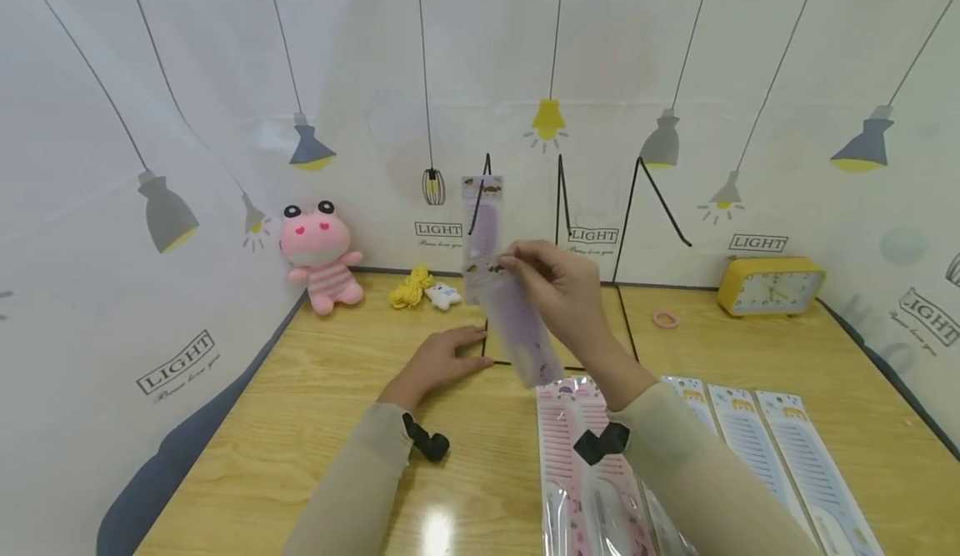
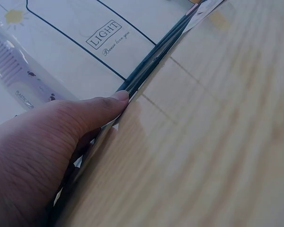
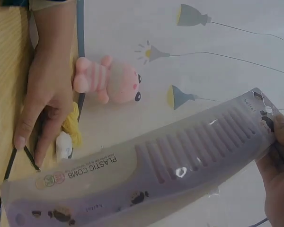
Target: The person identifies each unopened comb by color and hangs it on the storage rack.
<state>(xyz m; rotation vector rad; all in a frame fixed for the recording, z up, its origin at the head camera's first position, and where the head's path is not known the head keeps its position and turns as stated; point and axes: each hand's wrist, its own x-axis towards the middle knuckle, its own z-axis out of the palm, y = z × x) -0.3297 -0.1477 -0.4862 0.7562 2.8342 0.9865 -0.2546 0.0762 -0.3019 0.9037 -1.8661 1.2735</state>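
My right hand (image 1: 562, 289) pinches the top end of a purple plastic comb in a clear package (image 3: 180, 156), its lower end tilted toward me. Behind it, another packaged purple comb (image 1: 482, 218) hangs on the left hook of a black wire rack (image 1: 626, 323). Two more hooks of that rack stand to the right, with nothing seen on them. On the table, my left hand (image 1: 438, 360) rests at the left side of the rack's base, thumb and fingers extended and touching the wire. In the left wrist view its thumb (image 2: 102, 111) lies near dark rods.
Packaged pink combs (image 1: 570, 448) and packaged blue combs (image 1: 806, 448) lie at the front right, partly under my right forearm. Along the back are a pink plush toy (image 1: 322, 256), yellow cord (image 1: 411, 288), a small white figure (image 1: 442, 295), a pink ring (image 1: 665, 319) and a yellow clock (image 1: 772, 287).
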